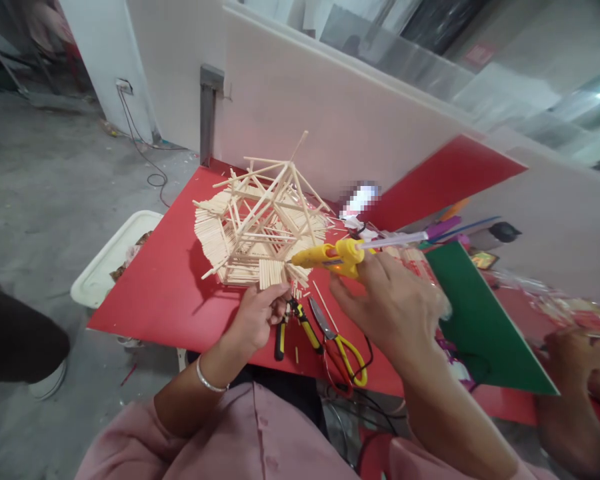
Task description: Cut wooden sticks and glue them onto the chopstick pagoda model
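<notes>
My right hand [397, 300] grips a yellow hot glue gun [333, 258] with a clear glue stick out of its back. The gun's nozzle points left at the front of a wooden stick model [267, 207], an open frame of pale sticks on a layered stick base. In front of that base, my left hand [260, 313] pinches a small panel of sticks [273, 273] laid side by side, close to the nozzle. Whether the nozzle touches the panel I cannot tell. Below lie yellow-and-black pliers [300, 327] and scissors [340, 350] with red and yellow handles.
A red tabletop [155, 293] carries the work. To the right are a green board [495, 327], packets and loose items. Another person's hand [573, 360] shows at the far right. A pale tub [93, 277] sits left of the table; a pale partition [300, 100] stands behind.
</notes>
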Tool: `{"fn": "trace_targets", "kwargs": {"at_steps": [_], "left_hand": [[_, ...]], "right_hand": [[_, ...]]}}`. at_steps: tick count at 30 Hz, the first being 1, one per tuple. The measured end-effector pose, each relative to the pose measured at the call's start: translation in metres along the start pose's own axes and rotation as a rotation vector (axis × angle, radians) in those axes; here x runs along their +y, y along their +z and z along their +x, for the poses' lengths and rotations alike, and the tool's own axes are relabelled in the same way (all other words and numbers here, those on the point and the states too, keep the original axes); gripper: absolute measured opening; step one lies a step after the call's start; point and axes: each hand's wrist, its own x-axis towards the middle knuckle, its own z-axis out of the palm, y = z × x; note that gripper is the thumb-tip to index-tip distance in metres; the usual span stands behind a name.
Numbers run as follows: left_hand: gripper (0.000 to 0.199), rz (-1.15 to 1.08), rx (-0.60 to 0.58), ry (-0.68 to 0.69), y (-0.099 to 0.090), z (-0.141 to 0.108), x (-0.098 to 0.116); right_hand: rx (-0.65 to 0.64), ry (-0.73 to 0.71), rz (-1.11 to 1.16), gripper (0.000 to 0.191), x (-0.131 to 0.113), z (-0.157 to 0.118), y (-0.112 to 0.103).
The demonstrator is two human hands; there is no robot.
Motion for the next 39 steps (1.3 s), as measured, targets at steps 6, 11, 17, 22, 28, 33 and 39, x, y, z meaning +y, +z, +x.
{"fn": "trace_targets", "kwargs": {"at_steps": [6, 11, 17, 22, 28, 33, 39], "left_hand": [[0.03, 0.012, 0.032, -0.001, 0.0034, -0.0013, 0.0028], [0.03, 0.002, 0.035, -0.025, 0.0046, -0.0014, 0.0039], [0.03, 0.004, 0.032, -0.061, 0.0056, -0.0014, 0.0053], [0.03, 0.007, 0.026, -0.082, 0.0037, -0.0007, 0.0042], [0.031, 0.0, 0.032, -0.084, 0.0047, -0.0018, 0.0052], [0.03, 0.002, 0.014, -0.093, 0.0055, -0.0018, 0.0061], [0.029, 0.004, 0.007, -0.094, 0.0023, -0.0014, 0.0029]], "right_hand": [[0.056, 0.002, 0.015, 0.03, 0.0008, 0.0009, 0.0004], [0.025, 0.025, 0.044, 0.03, 0.0017, -0.002, 0.0017], [0.016, 0.035, 0.07, 0.029, 0.0011, -0.0038, 0.0013], [0.01, 0.049, 0.063, 0.028, -0.0003, -0.0028, 0.0008], [0.019, 0.05, 0.071, 0.024, -0.0006, -0.0036, 0.002], [0.025, 0.049, 0.081, 0.024, -0.0016, -0.0021, 0.0005], [0.023, 0.043, 0.061, 0.023, -0.002, -0.002, 0.0012]]}}
